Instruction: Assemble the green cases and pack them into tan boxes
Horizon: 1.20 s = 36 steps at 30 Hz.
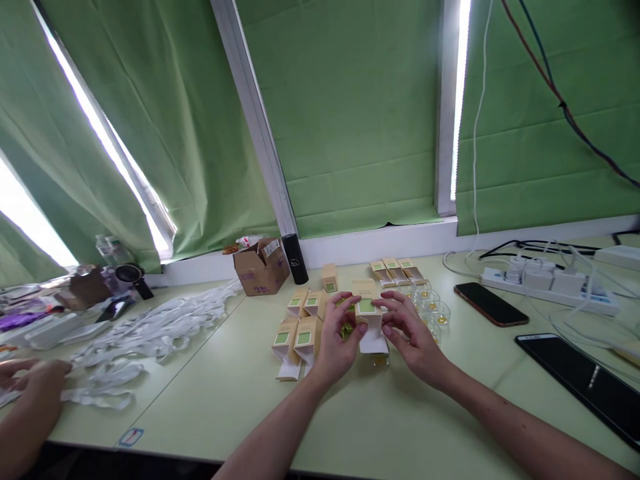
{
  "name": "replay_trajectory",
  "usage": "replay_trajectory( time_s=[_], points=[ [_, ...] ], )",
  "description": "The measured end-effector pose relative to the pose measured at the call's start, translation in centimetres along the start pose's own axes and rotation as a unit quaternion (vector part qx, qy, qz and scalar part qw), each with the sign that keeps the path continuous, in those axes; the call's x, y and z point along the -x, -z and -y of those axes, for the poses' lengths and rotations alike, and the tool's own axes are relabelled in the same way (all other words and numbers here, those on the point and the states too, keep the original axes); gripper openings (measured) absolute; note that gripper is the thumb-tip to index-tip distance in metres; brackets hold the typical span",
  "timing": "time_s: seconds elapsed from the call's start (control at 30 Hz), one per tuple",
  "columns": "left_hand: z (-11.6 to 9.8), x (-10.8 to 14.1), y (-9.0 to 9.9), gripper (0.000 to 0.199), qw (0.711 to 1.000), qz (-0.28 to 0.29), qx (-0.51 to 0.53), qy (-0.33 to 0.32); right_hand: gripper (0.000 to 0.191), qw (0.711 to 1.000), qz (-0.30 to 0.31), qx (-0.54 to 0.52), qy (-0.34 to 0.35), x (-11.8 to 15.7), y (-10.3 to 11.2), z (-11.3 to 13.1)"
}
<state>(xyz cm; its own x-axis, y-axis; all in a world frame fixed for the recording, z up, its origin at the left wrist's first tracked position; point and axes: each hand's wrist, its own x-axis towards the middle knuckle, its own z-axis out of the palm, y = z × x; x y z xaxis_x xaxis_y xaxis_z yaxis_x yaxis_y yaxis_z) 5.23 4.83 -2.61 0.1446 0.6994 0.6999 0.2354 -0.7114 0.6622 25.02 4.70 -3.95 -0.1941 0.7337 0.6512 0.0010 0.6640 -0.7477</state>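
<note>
Between my two hands is a small tan paper box (367, 320) with a green label and a white flap hanging down at its front. My left hand (340, 333) grips its left side with fingers and thumb. On the right side, the fingers of my right hand (407, 333) are closed against the same box. Something shiny and yellow-green shows behind my left fingers, partly hidden. A small clear glass piece (381, 360) lies just below the flap. Several similar boxes (306, 333) stand left of my left hand, some with flaps out. Small clear glass cups (434, 308) with yellow centres are grouped beyond my right hand.
More tan boxes (395, 272) stand behind. A cardboard carton (263, 267) and black cylinder (295, 259) are near the wall. Phone (490, 305), tablet (583, 380) and power strip (550, 283) lie right. White ribbons (165, 327) and another person's hand (35, 380) are left.
</note>
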Motion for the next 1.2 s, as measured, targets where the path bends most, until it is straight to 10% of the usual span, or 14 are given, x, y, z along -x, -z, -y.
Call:
replay_trajectory(
  time_s=[1.2],
  points=[
    [0.0,0.0,-0.41,0.034,0.998,-0.004,0.029,0.054,0.025,0.998,-0.046,-0.029,-0.042,0.01,-0.67,-0.84]
  ],
)
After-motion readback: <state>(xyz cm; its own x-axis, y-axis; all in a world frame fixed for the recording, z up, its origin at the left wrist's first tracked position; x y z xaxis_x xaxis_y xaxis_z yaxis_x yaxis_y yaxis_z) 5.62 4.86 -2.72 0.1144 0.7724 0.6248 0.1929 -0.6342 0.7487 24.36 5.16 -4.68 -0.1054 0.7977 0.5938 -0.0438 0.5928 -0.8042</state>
